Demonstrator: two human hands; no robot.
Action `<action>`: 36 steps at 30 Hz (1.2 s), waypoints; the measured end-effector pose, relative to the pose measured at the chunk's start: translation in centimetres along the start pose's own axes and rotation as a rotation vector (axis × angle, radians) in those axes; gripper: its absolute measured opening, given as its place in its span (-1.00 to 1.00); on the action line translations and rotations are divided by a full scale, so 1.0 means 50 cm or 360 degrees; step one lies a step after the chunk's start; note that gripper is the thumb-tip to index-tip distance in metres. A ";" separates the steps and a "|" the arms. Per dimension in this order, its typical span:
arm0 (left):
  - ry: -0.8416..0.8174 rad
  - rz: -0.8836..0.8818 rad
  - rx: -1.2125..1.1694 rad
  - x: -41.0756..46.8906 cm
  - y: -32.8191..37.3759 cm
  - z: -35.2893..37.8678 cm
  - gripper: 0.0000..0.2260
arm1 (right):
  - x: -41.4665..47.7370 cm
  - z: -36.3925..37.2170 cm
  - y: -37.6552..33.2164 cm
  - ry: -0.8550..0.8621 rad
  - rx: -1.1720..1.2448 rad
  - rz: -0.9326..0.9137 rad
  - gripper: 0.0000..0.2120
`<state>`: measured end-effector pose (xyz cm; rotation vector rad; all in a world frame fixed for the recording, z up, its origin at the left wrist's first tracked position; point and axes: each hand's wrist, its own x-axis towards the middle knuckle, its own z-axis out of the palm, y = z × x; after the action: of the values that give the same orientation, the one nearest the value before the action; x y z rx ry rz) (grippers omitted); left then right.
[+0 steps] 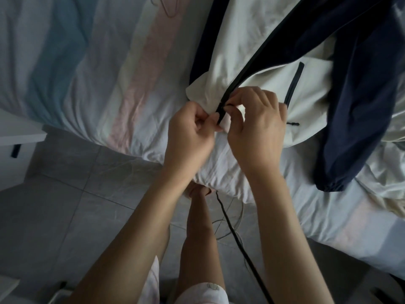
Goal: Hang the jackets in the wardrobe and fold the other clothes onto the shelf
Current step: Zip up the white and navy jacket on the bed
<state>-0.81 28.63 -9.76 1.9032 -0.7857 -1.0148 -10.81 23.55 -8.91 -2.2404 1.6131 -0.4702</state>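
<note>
A cream and navy jacket (pixel 263 51) is spread across the bed (pixel 87 62), its front facing up and its hem lying near the bed's edge. The lower end of its black front zipper (pixel 245 71) is held between both hands. The cream cloth just left of the zipper's end is pinched by the curled fingers of the left hand (pixel 188 132). The zipper's end itself is pinched from the other side by the bent fingers of the right hand (pixel 256 126); whether the slider is held cannot be told. The two hands are nearly touching. A black pocket zipper (pixel 294 82) is seen just beside the right hand, and a navy sleeve (pixel 355 128) is draped further right. A black cable (pixel 241 249) is seen hanging over the tiled floor (pixel 65 205).
</note>
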 end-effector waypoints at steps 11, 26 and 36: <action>-0.0018 -0.0158 -0.0369 0.030 -0.003 0.004 -0.90 | 0.065 -0.012 0.034 -0.0816 0.0509 -0.0313 -0.94; 0.0309 0.0011 -0.0409 0.063 0.057 0.066 -0.84 | 0.094 0.000 0.037 -0.0129 0.0874 0.0133 -0.97; 0.0324 0.0319 -0.0257 0.092 0.109 0.124 -0.86 | 0.143 -0.046 0.076 -0.0009 0.0781 0.0253 -0.89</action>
<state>-4.72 20.09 -8.71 1.7190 -0.7363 -0.7264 -12.88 15.43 -8.11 -1.7364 1.4631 -0.7244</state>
